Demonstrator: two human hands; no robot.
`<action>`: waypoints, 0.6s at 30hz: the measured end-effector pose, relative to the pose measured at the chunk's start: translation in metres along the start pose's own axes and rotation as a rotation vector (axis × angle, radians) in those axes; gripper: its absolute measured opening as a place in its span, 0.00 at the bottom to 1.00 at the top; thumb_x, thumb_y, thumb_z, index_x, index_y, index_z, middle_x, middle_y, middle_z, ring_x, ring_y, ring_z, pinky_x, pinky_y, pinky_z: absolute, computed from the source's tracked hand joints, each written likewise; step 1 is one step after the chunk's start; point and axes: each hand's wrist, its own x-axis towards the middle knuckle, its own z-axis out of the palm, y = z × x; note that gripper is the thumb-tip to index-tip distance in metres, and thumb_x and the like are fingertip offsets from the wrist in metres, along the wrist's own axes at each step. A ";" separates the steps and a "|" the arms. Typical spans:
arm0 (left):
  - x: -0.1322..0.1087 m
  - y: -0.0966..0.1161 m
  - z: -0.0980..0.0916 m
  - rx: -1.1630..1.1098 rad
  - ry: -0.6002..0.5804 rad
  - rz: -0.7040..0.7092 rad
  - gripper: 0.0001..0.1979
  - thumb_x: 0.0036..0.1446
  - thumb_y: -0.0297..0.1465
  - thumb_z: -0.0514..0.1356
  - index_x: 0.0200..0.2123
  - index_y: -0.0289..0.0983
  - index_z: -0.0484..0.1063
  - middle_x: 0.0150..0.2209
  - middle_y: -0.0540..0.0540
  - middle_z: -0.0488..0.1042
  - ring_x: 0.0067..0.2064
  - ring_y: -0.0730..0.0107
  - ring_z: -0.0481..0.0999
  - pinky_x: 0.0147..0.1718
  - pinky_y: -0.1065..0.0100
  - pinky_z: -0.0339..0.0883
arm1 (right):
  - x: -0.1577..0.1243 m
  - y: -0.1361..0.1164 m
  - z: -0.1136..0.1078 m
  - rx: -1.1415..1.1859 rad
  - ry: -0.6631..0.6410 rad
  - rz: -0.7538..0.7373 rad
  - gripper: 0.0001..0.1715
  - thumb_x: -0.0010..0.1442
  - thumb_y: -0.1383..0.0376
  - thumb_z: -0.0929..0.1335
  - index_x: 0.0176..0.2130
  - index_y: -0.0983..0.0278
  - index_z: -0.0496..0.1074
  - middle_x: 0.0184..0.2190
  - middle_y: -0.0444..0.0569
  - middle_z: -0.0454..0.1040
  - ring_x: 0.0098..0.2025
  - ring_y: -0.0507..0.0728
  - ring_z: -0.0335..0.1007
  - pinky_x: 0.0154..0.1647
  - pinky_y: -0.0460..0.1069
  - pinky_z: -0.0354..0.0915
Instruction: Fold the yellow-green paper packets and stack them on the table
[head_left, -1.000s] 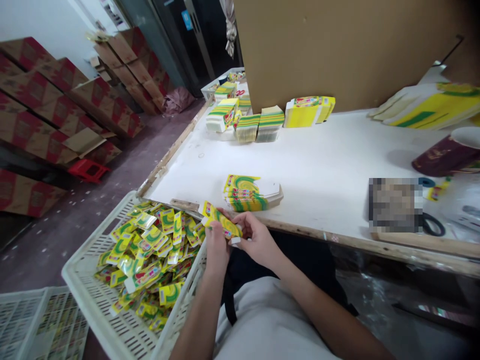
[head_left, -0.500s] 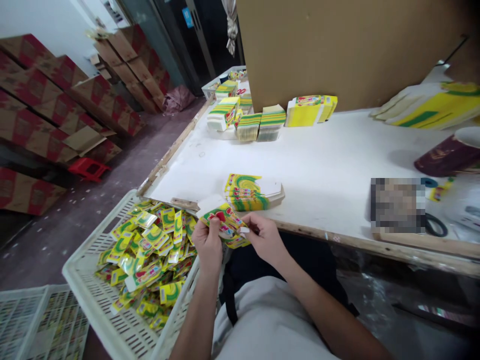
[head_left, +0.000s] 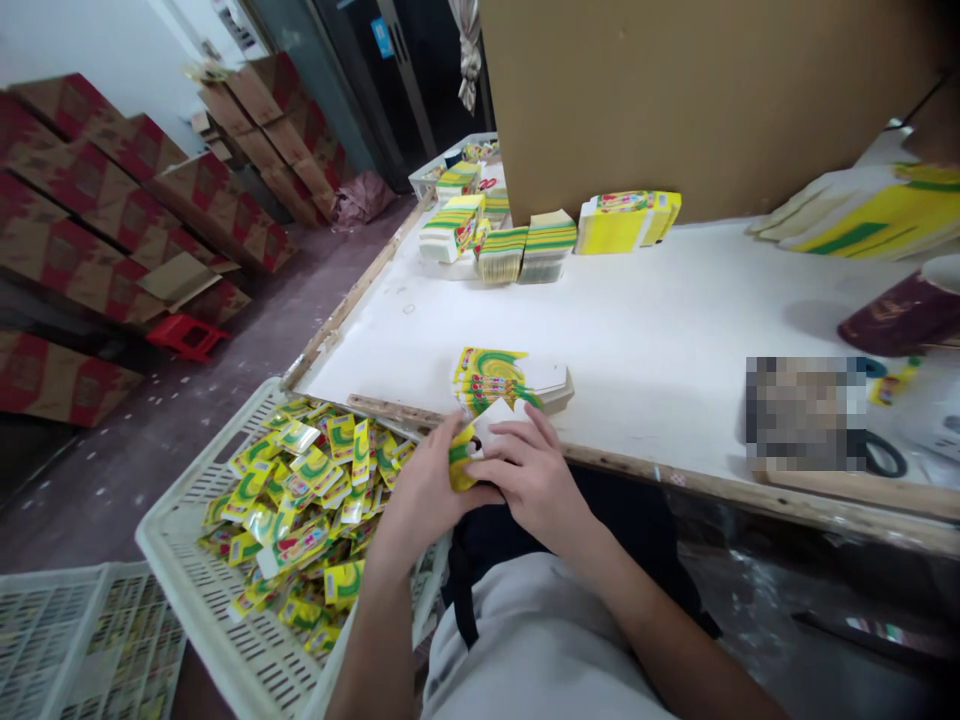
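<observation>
A small yellow-and-green cardboard carton [head_left: 461,466] with white flaps is held between both my hands, just over the table's front edge. My left hand [head_left: 418,500] closes round its left side. On its right, my right hand [head_left: 534,482] has bent fingers against the white flaps. Part of the carton is hidden behind the fingers. Right beyond my hands, a fanned stack of flat cartons [head_left: 487,368] lies on the white table [head_left: 637,330]. At my left is a white plastic crate [head_left: 174,570] full of small yellow-and-green cartons [head_left: 304,500].
Bundles of cartons [head_left: 547,245] stand along the back by a large cardboard panel [head_left: 645,100]. To the right are a dark cup [head_left: 892,315] and scissors handles [head_left: 879,455]. Stacked brown-and-red boxes [head_left: 112,200] and a red stool [head_left: 187,335] occupy the floor at left.
Both hands have shifted slightly right and drawn closer together. The carton has turned: its printed front faced me before, and now white flaps show under my right fingers. The view has moved slightly.
</observation>
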 end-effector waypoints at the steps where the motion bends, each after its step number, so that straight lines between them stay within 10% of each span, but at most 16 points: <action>1: 0.001 -0.001 0.007 -0.012 -0.045 -0.015 0.34 0.41 0.36 0.66 0.52 0.39 0.60 0.48 0.42 0.70 0.49 0.58 0.70 0.46 0.59 0.65 | -0.001 0.001 0.001 0.037 0.061 0.036 0.17 0.55 0.73 0.64 0.41 0.55 0.73 0.39 0.45 0.72 0.53 0.58 0.60 0.62 0.61 0.42; 5: 0.002 0.000 0.029 -0.002 -0.024 -0.026 0.28 0.43 0.36 0.64 0.49 0.39 0.59 0.44 0.45 0.71 0.45 0.61 0.71 0.43 0.61 0.66 | -0.001 0.009 0.009 0.448 0.348 0.427 0.38 0.51 0.68 0.67 0.59 0.59 0.53 0.57 0.54 0.59 0.58 0.61 0.55 0.58 0.59 0.54; 8: 0.000 0.005 0.038 0.005 -0.025 0.085 0.30 0.44 0.31 0.63 0.51 0.40 0.56 0.47 0.44 0.68 0.47 0.61 0.70 0.45 0.62 0.64 | 0.000 0.013 0.018 0.876 0.207 0.643 0.36 0.50 0.66 0.67 0.57 0.59 0.55 0.53 0.52 0.65 0.52 0.59 0.63 0.54 0.57 0.61; 18: 0.001 -0.001 0.043 0.046 0.055 0.149 0.25 0.44 0.28 0.60 0.46 0.41 0.55 0.43 0.46 0.67 0.41 0.66 0.72 0.39 0.66 0.66 | -0.005 0.016 0.026 1.042 0.127 0.704 0.31 0.52 0.60 0.67 0.55 0.61 0.61 0.49 0.51 0.70 0.52 0.60 0.66 0.55 0.57 0.61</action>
